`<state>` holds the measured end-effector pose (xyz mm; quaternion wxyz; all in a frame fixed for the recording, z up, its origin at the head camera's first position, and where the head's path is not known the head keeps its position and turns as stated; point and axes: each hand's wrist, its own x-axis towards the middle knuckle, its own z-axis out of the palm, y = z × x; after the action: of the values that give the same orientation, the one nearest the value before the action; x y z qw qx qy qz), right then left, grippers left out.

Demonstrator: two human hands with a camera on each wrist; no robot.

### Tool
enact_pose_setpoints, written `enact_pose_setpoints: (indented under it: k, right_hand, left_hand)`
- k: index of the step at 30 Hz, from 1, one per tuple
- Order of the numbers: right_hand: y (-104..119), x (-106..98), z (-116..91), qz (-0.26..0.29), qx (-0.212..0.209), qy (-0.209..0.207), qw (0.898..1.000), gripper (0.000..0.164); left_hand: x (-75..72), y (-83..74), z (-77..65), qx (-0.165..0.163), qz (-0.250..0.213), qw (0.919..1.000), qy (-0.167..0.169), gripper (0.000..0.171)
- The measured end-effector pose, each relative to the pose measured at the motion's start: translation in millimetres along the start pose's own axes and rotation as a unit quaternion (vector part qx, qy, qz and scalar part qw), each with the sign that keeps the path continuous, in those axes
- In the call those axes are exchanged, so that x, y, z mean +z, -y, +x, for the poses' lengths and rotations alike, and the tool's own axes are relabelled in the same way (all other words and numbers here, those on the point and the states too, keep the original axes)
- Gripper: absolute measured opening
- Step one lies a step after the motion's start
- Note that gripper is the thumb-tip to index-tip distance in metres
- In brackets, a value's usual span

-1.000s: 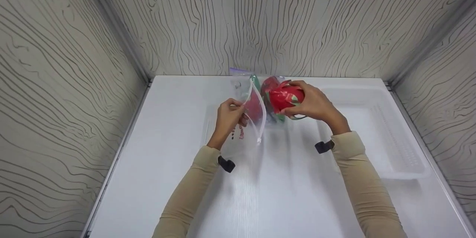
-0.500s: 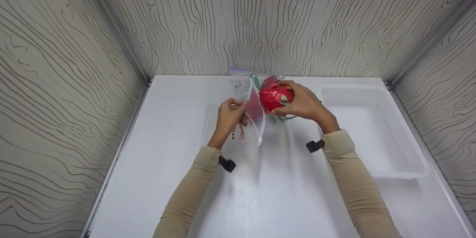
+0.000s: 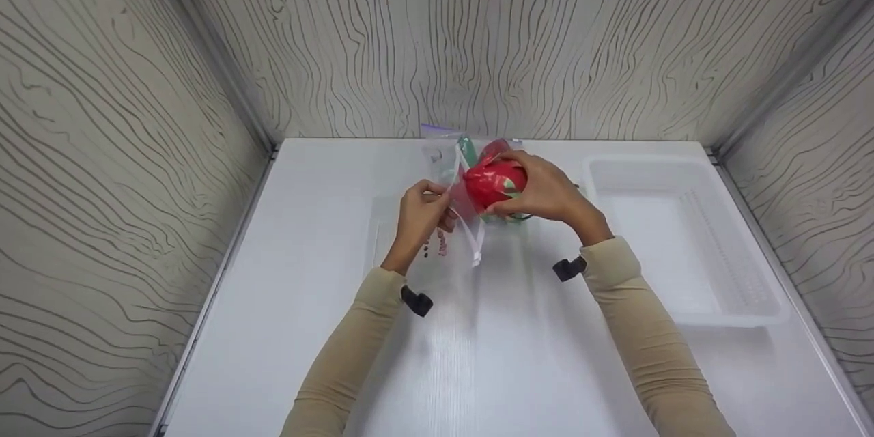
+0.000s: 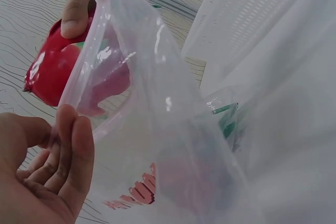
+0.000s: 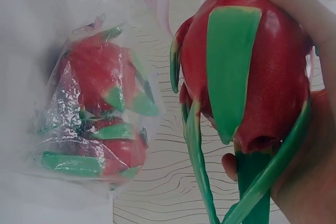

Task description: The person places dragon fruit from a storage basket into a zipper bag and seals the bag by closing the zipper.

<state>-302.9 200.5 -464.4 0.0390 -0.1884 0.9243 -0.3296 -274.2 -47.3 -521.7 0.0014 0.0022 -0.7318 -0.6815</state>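
My left hand [image 3: 423, 212] pinches the edge of a clear zip bag [image 4: 168, 103], which hangs upright with its white-edged mouth spread apart. Red lettering shows low on that bag in the left wrist view. In my right hand [image 3: 552, 192] is a red dragon fruit [image 3: 493, 183] with green, leaf-like scales, gripped between thumb and fingers. Its pointed end overlaps the bag's mouth in the head view, and part of the fruit shows through the plastic in the left wrist view. Behind them stands a filled clear bag [image 5: 94, 103] with two dragon fruits showing inside.
A white plastic basket [image 3: 689, 319] with slotted sides stands on the right of the white table [image 3: 287, 328]. Wood-patterned panels [image 3: 437, 41] rise at the back and both sides. The filled bag is close to the back panel.
My right hand has moved left with the dragon fruit, bringing it from beside the zip bag to its mouth. My left hand has stayed in place on the bag's edge.
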Motion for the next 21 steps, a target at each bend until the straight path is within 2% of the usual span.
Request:
enact_pose_setpoints:
  k: [6,12,21]
  right_hand:
    - [8.2,1.8,0.2,0.004,-0.012,0.0,1.0,0.104]
    - [9.2,8.5,2.0,-0.03,-0.028,0.003,0.999,0.103]
    - [6.5,18.8,2.5,-0.057,-0.03,0.011,0.998,0.101]
  left_hand:
    - [-0.6,0.9,-1.0,0.013,-0.001,0.9999,0.007,0.013]
    - [0.0,-0.7,-0.9,0.011,0.003,0.9999,0.007,0.013]
    - [-0.9,-0.2,-0.5,0.02,-0.007,0.9998,-0.003,0.012]
